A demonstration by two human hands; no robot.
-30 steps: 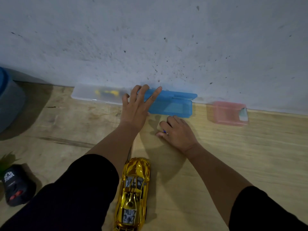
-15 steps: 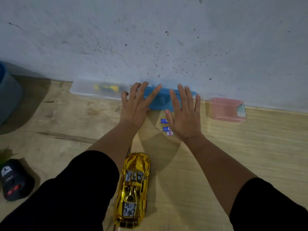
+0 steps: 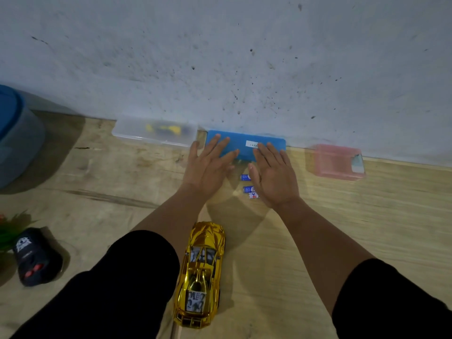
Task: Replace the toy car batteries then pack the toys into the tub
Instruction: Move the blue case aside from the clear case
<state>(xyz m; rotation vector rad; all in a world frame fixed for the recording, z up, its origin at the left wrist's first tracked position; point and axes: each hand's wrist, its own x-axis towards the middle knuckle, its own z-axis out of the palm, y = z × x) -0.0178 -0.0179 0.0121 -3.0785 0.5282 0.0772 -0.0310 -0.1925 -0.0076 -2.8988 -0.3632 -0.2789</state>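
A gold toy car [image 3: 200, 275] lies on the wooden floor between my forearms, nose pointing away from me. A shut blue plastic case [image 3: 244, 144] sits against the wall. My left hand [image 3: 208, 165] and my right hand [image 3: 272, 174] are both flat with fingers spread, fingertips resting on the case's lid. Three small blue and white batteries [image 3: 245, 187] lie on the floor between my hands, partly hidden by my right hand. A dark toy car [image 3: 34, 258] sits at the far left.
A clear plastic case [image 3: 156, 130] with something yellow inside lies left of the blue case. A pink translucent box [image 3: 336, 161] stands to the right along the wall [image 3: 232, 57]. A grey tub with a blue lid [image 3: 14, 133] is at the left edge, a small plant [image 3: 7, 228] below it.
The blue case's lid has gone from open to shut. My right hand let go of the batteries, opened, and moved up onto the lid beside my left hand.
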